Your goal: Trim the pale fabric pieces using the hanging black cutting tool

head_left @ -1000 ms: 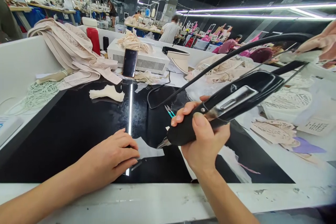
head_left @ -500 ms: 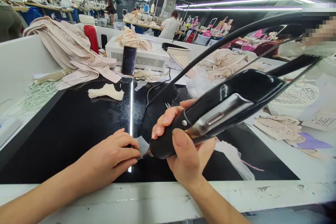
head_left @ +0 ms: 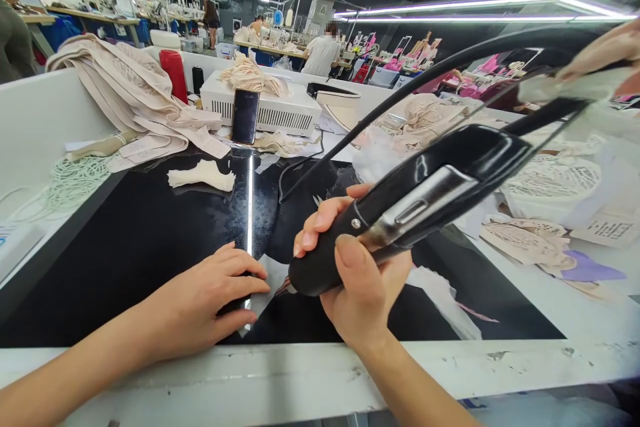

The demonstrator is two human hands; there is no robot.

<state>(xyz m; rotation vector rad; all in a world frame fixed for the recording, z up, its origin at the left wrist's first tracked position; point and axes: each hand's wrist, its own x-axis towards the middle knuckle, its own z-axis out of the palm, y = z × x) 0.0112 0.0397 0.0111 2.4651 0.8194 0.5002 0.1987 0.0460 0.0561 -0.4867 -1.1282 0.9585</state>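
My right hand [head_left: 360,280] is wrapped around a black corded handheld tool [head_left: 425,193] with a silver lever along its side. The tool's rounded end points down and left, and its narrow metal tip touches or hovers just over a thin translucent sheet [head_left: 267,280]; I cannot tell which. My left hand [head_left: 225,297] rests over the left part of this sheet, fingers bent and slightly apart, with the thumb low at the sheet's edge. Both lie on a shiny black mat [head_left: 125,280]. What is beneath my left palm is hidden.
A cream cloth roll [head_left: 201,177] lies on the mat, with scissor tips [head_left: 318,200] near my right fingers. Behind stand a phone [head_left: 245,117], a white vented box [head_left: 270,107] and a red cone [head_left: 173,77]. Beige fabric strips [head_left: 125,87] and lace pieces [head_left: 525,233] flank the mat. The tool's cable [head_left: 390,103] arches overhead.
My right hand and the tool have shifted slightly right and up from my left hand. More of the translucent sheet shows between the hands. The left thumb has moved a little.
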